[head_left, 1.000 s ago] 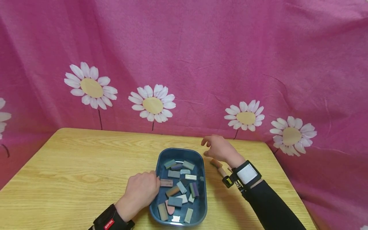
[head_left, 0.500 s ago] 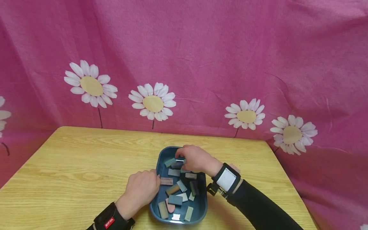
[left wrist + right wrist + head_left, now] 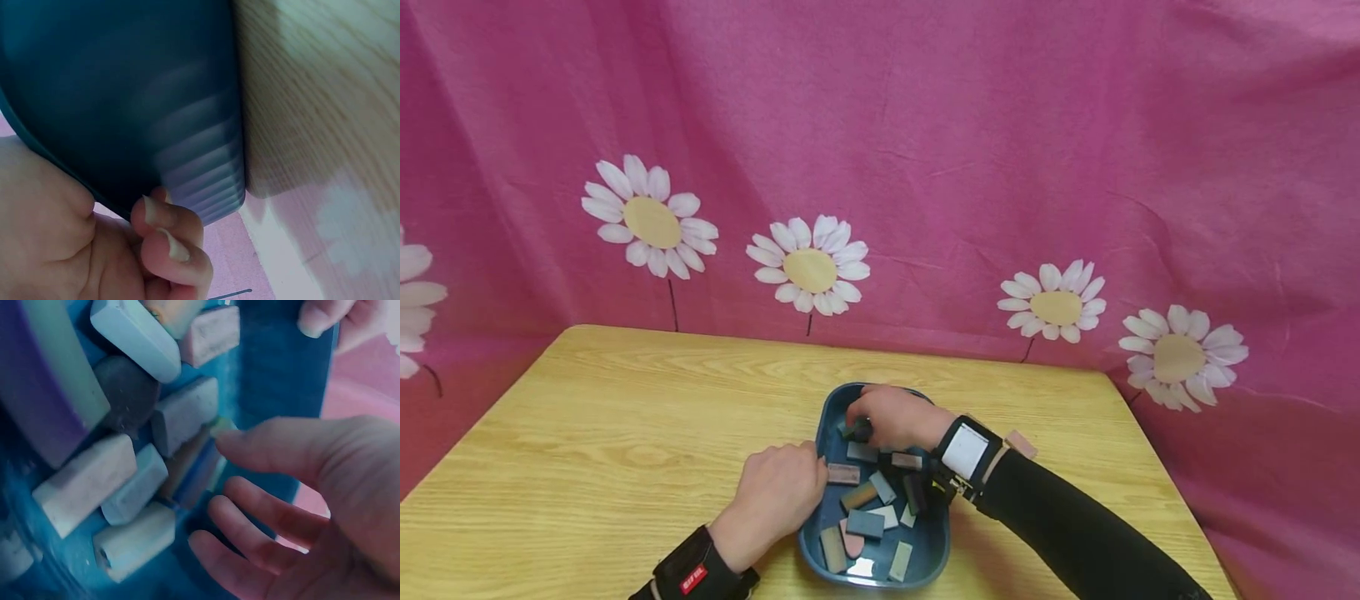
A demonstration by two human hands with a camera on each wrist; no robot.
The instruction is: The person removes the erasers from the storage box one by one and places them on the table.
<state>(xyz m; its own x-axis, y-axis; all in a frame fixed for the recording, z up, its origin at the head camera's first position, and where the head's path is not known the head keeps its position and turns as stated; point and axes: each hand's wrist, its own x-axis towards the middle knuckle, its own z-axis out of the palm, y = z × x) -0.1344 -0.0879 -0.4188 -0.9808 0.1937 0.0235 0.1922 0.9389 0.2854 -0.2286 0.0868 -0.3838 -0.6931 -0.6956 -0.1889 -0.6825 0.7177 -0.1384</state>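
My left hand (image 3: 784,490) grips the left rim of a dark blue tray (image 3: 936,542); in the left wrist view its fingertips (image 3: 169,240) curl under the rim against the ribbed side. Several small worn erasers lie in the tray, among them a blue-grey one (image 3: 865,524), a pink rounded one (image 3: 852,543) and a purple-and-green one (image 3: 53,381). My right hand (image 3: 895,419) is down inside the tray's far end. In the right wrist view the thumb tip is at the end of a striped eraser (image 3: 194,469), with the other visible fingers apart from it.
Right of the tray a pinkish eraser (image 3: 1021,444) lies on the wooden table (image 3: 662,442), partly behind the right forearm. A pink curtain (image 3: 925,167) with daisies hangs at the table's back edge. Both wrists carry black straps.
My right hand has moved left from over the table, right of the tray, into the tray's far end and lower among the erasers. The left hand keeps its hold on the rim.
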